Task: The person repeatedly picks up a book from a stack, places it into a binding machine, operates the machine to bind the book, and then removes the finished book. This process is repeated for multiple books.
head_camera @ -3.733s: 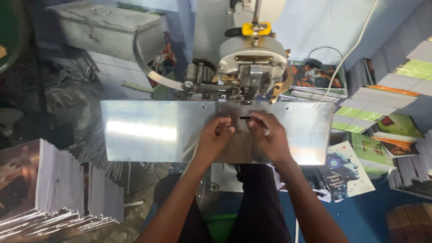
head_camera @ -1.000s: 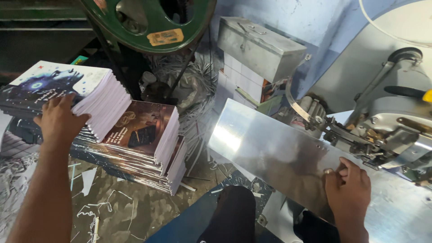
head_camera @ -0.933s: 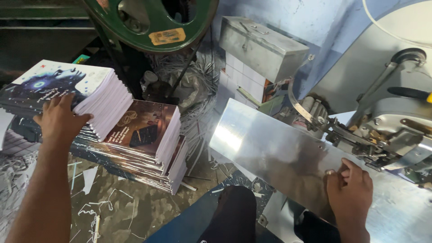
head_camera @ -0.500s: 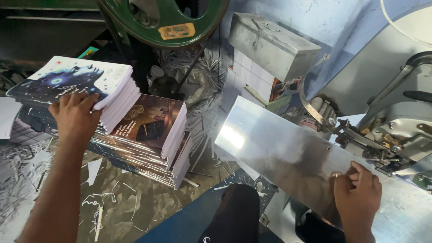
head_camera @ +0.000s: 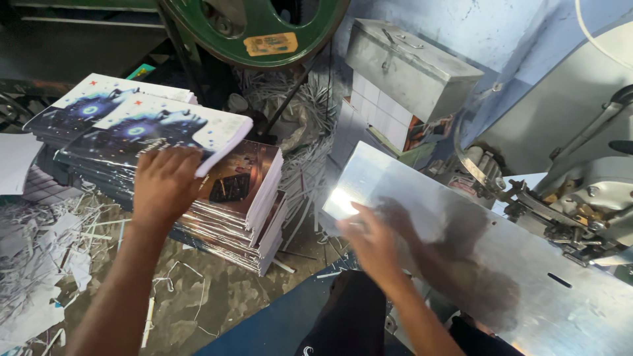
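My left hand (head_camera: 163, 186) grips the near edge of a thin dark-blue booklet (head_camera: 155, 128) and holds it lifted off the stack of booklets (head_camera: 247, 211) at the left. My right hand (head_camera: 370, 242), blurred and holding nothing, hangs with its fingers spread over the near left edge of the shiny metal plate (head_camera: 475, 264) of the stitching machine (head_camera: 587, 198). Another pile of the same blue booklets (head_camera: 86, 109) lies behind the lifted one.
A green flywheel (head_camera: 257, 33) stands at the top. A grey metal box (head_camera: 409, 66) sits behind the plate. Paper trimmings (head_camera: 39, 264) litter the floor at the left and behind the stack. My dark-trousered knee (head_camera: 349, 316) is at the bottom.
My left hand has lifted a blue booklet off the pile. My right hand has left the plate's right part and swung left towards the stack. The view panned left from the machine.
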